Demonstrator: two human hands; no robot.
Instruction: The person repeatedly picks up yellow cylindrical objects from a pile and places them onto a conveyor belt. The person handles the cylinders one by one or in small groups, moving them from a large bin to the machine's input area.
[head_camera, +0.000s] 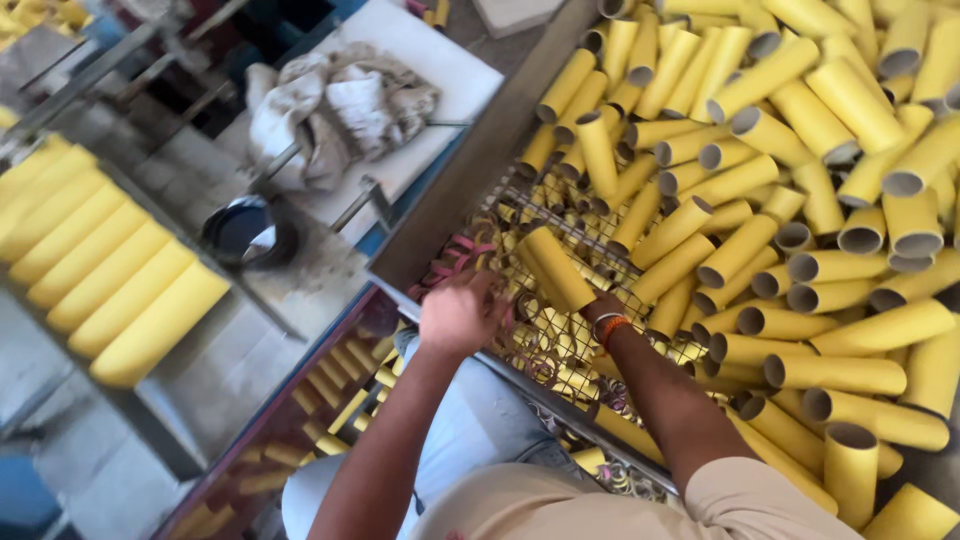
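Head view, looking down on a work bench. The left hand (458, 316), at centre frame, is blurred; its fingers curl loosely over the wire mesh tray (560, 345), and whether they pinch anything cannot be told. The right hand (590, 300) lies just right of it and is mostly hidden behind the yellow cardboard tube (553, 266) that it grips from beneath; only the wrist, with an orange bangle (608, 324), shows clearly. This tube stands tilted, its upper end toward the upper left, above the mesh at centre frame, between the two hands.

A large heap of yellow tubes (800, 200) fills the right half of the frame, open ends facing many ways; it lies on the tray and reaches the gripped tube. Short yellow and pink ring offcuts (455, 262) are scattered on and under the mesh near the left hand. A metal channel (470, 170) runs diagonally from upper centre toward the tray's left edge.

At left frame, a row of long yellow tubes (110, 270) lies side by side in a metal trough. A crumpled grey cloth (335, 105) rests on a white board (440, 60) at upper centre, with a dark round bowl (248, 232) just below it. Small yellow pieces (335, 385) lie in a red crate at lower left centre, beside the person's light trousers (470, 430).
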